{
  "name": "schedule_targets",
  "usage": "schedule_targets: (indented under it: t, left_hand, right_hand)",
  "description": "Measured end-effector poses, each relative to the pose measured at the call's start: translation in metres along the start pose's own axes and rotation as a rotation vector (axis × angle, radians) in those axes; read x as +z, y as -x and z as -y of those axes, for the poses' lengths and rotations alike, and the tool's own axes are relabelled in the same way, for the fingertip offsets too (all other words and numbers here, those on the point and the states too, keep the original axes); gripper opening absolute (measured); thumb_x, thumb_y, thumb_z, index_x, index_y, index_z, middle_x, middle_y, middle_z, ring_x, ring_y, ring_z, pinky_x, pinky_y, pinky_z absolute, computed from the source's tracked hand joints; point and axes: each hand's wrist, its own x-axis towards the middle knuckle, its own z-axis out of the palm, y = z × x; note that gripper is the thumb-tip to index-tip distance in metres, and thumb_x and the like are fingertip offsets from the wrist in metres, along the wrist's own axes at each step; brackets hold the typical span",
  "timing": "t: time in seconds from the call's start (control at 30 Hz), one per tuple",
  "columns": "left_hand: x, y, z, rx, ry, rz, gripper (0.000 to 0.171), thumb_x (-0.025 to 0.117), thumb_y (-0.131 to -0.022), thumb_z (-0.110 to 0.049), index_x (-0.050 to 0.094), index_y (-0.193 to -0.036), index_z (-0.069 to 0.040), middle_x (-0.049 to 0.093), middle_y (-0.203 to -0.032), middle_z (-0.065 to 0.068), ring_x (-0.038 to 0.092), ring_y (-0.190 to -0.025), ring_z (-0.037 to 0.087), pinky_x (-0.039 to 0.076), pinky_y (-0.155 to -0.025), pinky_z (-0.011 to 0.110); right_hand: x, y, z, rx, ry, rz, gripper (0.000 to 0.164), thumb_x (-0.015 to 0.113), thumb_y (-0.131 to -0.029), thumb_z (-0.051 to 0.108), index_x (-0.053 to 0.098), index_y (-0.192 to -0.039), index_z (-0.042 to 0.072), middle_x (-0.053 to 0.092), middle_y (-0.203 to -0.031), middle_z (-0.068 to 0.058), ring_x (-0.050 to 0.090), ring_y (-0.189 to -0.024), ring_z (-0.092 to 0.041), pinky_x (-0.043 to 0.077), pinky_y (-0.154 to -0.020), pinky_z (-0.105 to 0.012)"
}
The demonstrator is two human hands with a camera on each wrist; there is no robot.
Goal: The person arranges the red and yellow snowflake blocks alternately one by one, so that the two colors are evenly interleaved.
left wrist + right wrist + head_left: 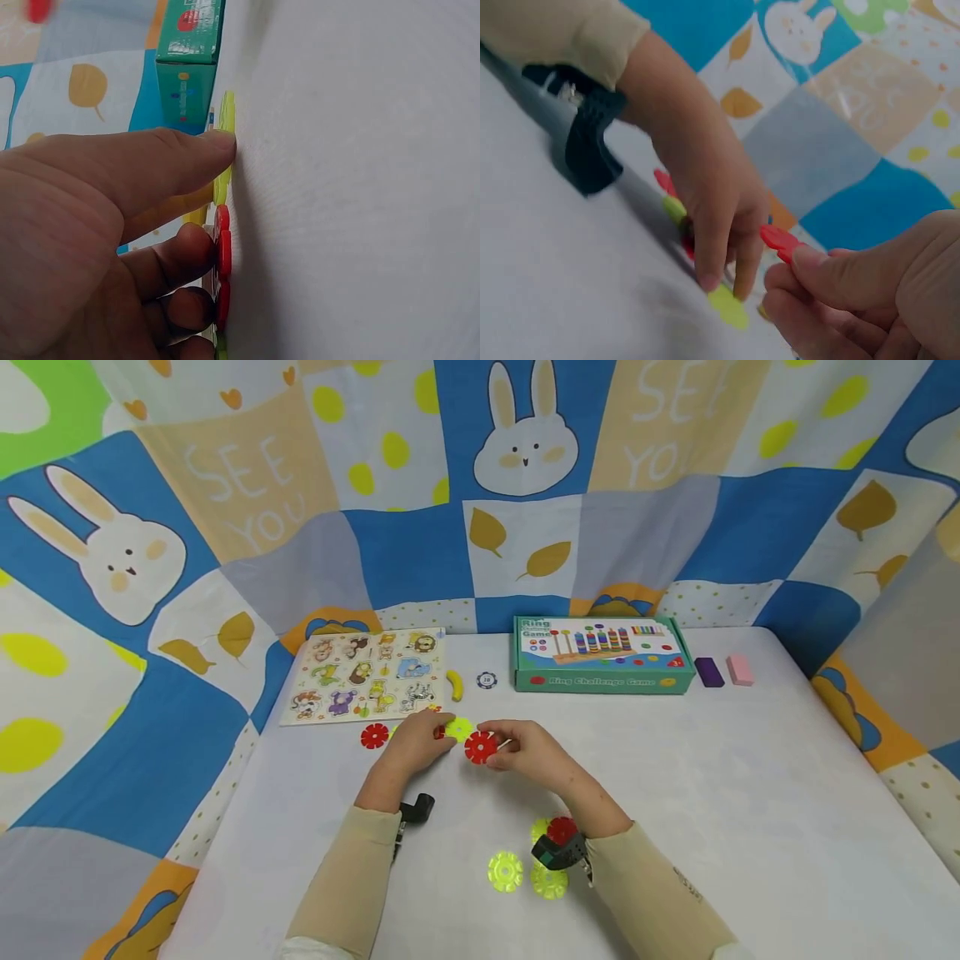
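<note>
In the head view my right hand (534,756) pinches a red slotted, flower-shaped disc (480,747) just above the table, between thumb and fingers. My left hand (412,745) has its thumb and index finger on a yellow-green disc (460,727), pinching its edge at the table. Under the left hand, another red disc (225,255) lies by the curled fingers in the left wrist view. A further red disc (374,736) is left of that hand, in a row with partly hidden ones. The right wrist view shows the held red disc (778,238) apart from the row.
Loose yellow-green discs (506,872) and a red one (562,831) lie near the right forearm. Behind are an animal puzzle board (352,685), a yellow banana piece (455,685), a poker chip (487,680), a green game box (603,681), and purple (708,672) and pink blocks (740,669).
</note>
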Motion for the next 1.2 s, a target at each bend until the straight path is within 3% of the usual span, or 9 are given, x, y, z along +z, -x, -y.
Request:
schedule_targets:
  t: [0.23,0.53,0.77,1.07,1.2]
  left_hand:
    - [0.002,-0.001,0.000,0.001,-0.012,-0.003,0.049,0.068,-0.086,-0.031,0.056,-0.132,-0.020,0.057,-0.125,0.002,0.049,-0.109,0.020,0.039,-0.098,0.041]
    - [0.003,-0.001,-0.001,-0.001,-0.009,-0.005,0.049,0.068,-0.086,-0.032,0.057,-0.132,-0.020,0.057,-0.124,0.001,0.049,-0.107,0.019,0.040,-0.097,0.040]
    - [0.004,-0.002,0.000,-0.014,-0.019,-0.012,0.049,0.068,-0.086,-0.033,0.057,-0.132,-0.021,0.056,-0.125,0.000,0.049,-0.110,0.019,0.039,-0.098,0.040]
    - [0.003,-0.001,-0.005,-0.010,-0.038,-0.013,0.049,0.067,-0.087,-0.031,0.056,-0.133,-0.019,0.055,-0.127,0.002,0.048,-0.116,0.021,0.038,-0.100,0.041]
    - [0.003,-0.002,-0.009,0.009,-0.052,-0.038,0.050,0.068,-0.086,-0.032,0.056,-0.132,-0.017,0.057,-0.119,0.002,0.049,-0.105,0.019,0.042,-0.093,0.037]
  right_hand:
    - [-0.002,-0.031,-0.017,0.083,0.057,-0.147,0.044,0.069,-0.084,0.005,0.061,-0.125,0.017,0.058,-0.097,-0.004,0.055,-0.088,-0.021,0.052,-0.070,-0.027]
    - [0.003,-0.051,-0.031,0.120,0.194,-0.210,0.046,0.073,-0.082,0.011,0.059,-0.126,0.012,0.059,-0.105,-0.006,0.051,-0.097,-0.022,0.049,-0.081,-0.033]
    - [0.008,-0.056,-0.039,0.106,0.293,-0.260,0.045,0.077,-0.079,0.023,0.062,-0.119,0.011,0.052,-0.101,-0.007,0.047,-0.094,-0.022,0.046,-0.079,-0.033]
    - [0.008,-0.057,-0.045,0.079,0.308,-0.293,0.034,0.076,-0.080,0.022,0.068,-0.111,0.010,0.048,-0.095,-0.007,0.045,-0.089,-0.021,0.042,-0.073,-0.031]
    - [0.009,-0.057,-0.047,0.072,0.306,-0.294,0.035,0.076,-0.080,0.023,0.068,-0.112,0.011,0.049,-0.097,-0.006,0.045,-0.090,-0.021,0.042,-0.075,-0.031]
